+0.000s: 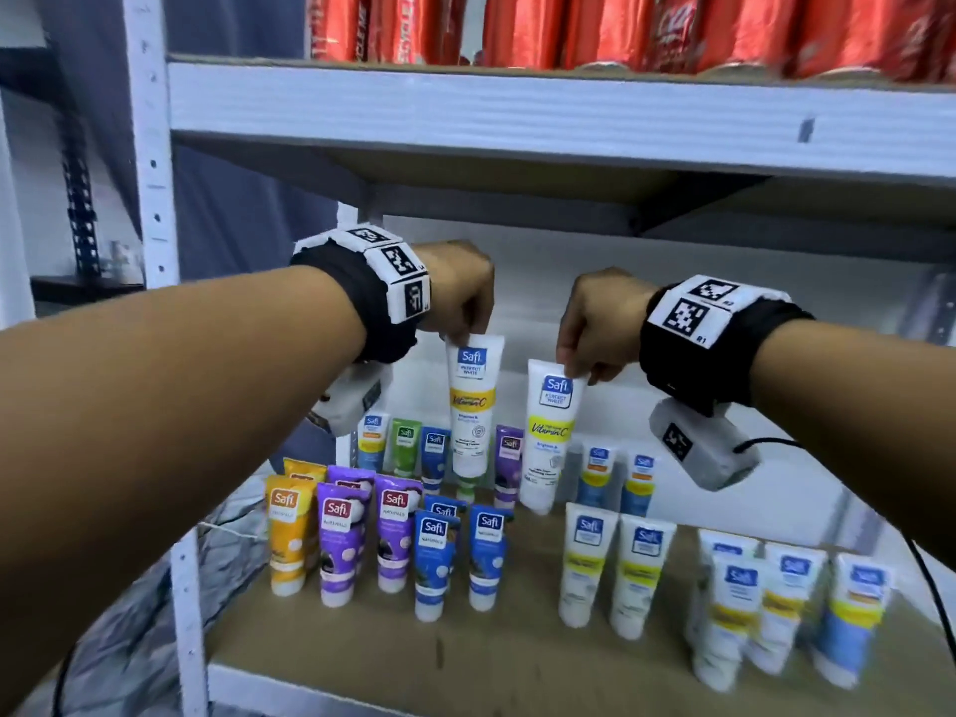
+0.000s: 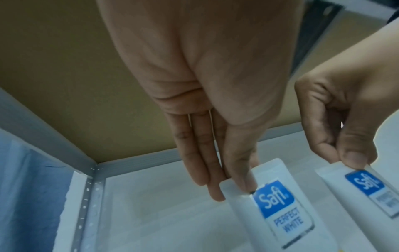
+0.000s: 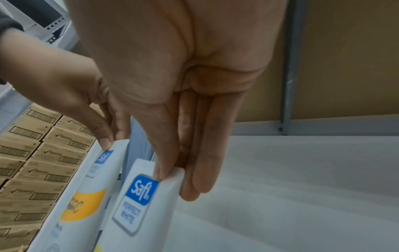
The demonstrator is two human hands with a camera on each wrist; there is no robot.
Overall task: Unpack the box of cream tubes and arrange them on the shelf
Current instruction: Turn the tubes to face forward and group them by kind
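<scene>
My left hand point(image 1: 460, 297) pinches the flat top end of a white Safi Vitamin C tube point(image 1: 472, 406), which hangs cap-down above the shelf board point(image 1: 517, 644). My right hand point(image 1: 595, 323) pinches the top of a second white tube point(image 1: 549, 437) the same way, slightly lower and to the right. The left wrist view shows thumb and fingers point(image 2: 205, 162) clamped on the left tube point(image 2: 278, 208). Through the right wrist camera, the thumb presses the right tube point(image 3: 138, 204) against the fingers point(image 3: 200, 153). Both tubes hang in the air over the standing rows.
Several tubes stand cap-down on the shelf: orange point(image 1: 287, 535), purple point(image 1: 339, 545), blue point(image 1: 486, 556), white and yellow point(image 1: 587, 571). Red packs point(image 1: 595, 28) fill the upper shelf point(image 1: 517, 111). A white upright post point(image 1: 155, 199) stands at left. Brown cartons point(image 3: 38, 162) lie beyond.
</scene>
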